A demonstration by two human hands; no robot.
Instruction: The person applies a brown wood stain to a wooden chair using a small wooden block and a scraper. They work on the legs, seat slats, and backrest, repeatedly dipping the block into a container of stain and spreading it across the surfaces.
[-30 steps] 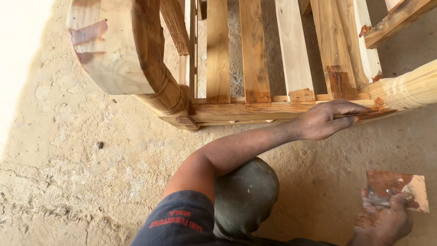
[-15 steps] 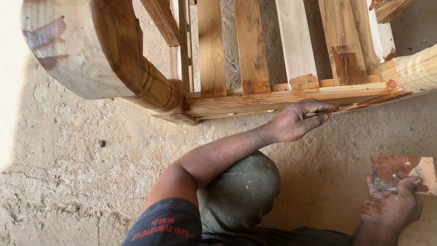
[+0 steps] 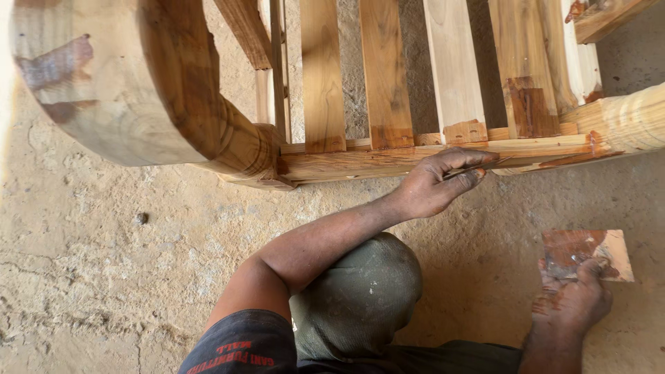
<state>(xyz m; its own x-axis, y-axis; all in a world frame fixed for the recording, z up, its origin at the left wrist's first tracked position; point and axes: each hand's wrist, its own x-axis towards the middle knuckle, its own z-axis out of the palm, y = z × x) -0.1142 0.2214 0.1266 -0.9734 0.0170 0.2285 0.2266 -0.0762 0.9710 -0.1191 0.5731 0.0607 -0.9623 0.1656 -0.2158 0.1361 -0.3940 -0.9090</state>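
A rough, sandy concrete floor (image 3: 97, 263) is filling the head view, pale and pitted, with a small dark pebble (image 3: 141, 218) lying on it. On the floor, a large unfinished wooden furniture frame (image 3: 388, 156) with upright slats and a thick curved arm (image 3: 138, 90) is standing across the top of the picture; reddish-brown filler patches are showing at several slat joints.

The frame is looking heavy and stiff, solid timber that will not flex, best gripped by its long lower rail or the curved arm. The wet-looking filler is probably soft and smeary, so patched spots are better left untouched.

The person's left hand (image 3: 436, 183) is reaching forward over a knee in dull green cloth (image 3: 360, 298) and is pressing a thin flat metal blade (image 3: 485, 166) against the underside edge of the lower rail; the fingers are curled close together around the blade, thumb on top.

The right hand (image 3: 571, 305) is resting lower right on the floor, fingers bent and stained red-brown, their tips touching a small flat square wooden board (image 3: 589, 253) smeared with the same reddish filler. Whether it is gripping the board or only steadying it, I cannot tell.
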